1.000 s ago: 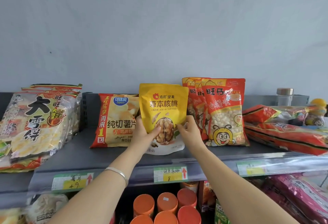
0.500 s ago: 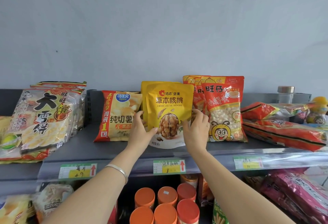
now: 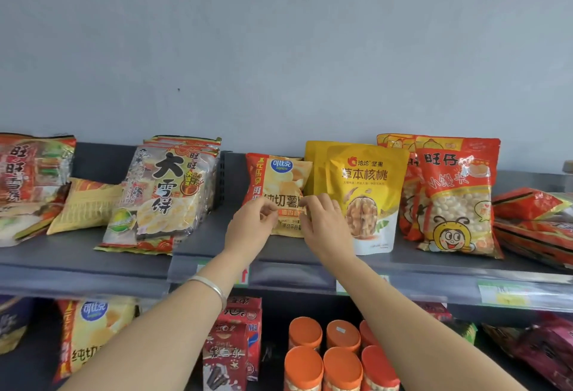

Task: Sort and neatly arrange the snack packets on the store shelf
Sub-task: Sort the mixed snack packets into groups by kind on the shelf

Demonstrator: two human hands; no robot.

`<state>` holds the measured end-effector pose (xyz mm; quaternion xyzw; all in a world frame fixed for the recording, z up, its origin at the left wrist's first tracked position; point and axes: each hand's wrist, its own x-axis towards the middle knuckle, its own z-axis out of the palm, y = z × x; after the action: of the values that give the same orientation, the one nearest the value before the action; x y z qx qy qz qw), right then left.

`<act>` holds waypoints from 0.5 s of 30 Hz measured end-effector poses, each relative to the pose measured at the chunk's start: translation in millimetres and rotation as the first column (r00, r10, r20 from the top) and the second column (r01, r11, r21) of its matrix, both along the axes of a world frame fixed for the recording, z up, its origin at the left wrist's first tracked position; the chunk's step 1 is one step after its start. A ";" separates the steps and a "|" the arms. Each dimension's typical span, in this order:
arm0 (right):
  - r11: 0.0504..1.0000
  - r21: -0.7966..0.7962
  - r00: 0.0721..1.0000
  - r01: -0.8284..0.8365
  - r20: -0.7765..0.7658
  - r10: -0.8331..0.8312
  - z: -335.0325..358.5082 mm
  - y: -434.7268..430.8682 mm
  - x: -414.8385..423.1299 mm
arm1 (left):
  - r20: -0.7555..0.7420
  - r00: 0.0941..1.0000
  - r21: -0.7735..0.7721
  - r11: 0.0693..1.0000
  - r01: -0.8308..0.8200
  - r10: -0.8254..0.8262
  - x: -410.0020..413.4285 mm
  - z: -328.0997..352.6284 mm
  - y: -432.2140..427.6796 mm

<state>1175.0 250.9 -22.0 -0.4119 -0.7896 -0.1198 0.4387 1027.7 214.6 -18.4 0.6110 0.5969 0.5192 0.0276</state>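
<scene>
Gripping a potato chip packet (image 3: 280, 180) by its lower corners, a person's two hands met at the middle of a grey store shelf (image 3: 77, 256). The left hand (image 3: 252, 226), a silver bangle (image 3: 212, 287) on its wrist, pinched the packet's bottom left between thumb and curled fingers. The right hand (image 3: 325, 226) curled its fingers round the bottom right edge. The packet stood upright on the shelf, leaning back a little, its red and yellow front facing out.

Just to its right a yellow walnut pouch (image 3: 364, 186) stood upright, overlapping the chip packet's right edge. Red bun-snack packets (image 3: 455, 192) stood in a row beside the pouch, and more red packets (image 3: 533, 226) lay flat at the far right. To the left, well apart from the hands, a stack of rice cracker packets (image 3: 170, 195) leaned against a divider, with a small yellow packet (image 3: 86, 204) lying beside it.

On the tier below sat orange-lidded canisters (image 3: 341, 369), red cartons (image 3: 232, 344) and another chip packet (image 3: 93, 335). Price labels (image 3: 502, 294) ran along the shelf's front rail.
</scene>
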 end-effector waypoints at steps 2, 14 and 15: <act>0.998 -0.050 1.000 -0.023 0.004 0.023 0.7 -2.0 -25.6 | -0.004 1.000 -0.010 1.000 -0.015 0.015 -27.6 -0.2 -7.0; 0.972 -0.231 0.999 0.038 -0.027 -0.046 4.1 -22.5 -164.8 | 0.022 0.999 -0.118 0.993 0.026 -0.023 -166.6 -6.3 -26.6; 0.967 -0.246 0.996 0.059 -0.050 -0.074 4.3 -21.4 -167.1 | 0.031 0.999 -0.113 0.993 0.041 -0.038 -169.7 -6.2 -24.6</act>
<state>1007.9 229.5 -17.7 -0.4925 -0.7708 -0.0240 0.4034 858.0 189.9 -24.7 0.6126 0.6128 0.4926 0.0813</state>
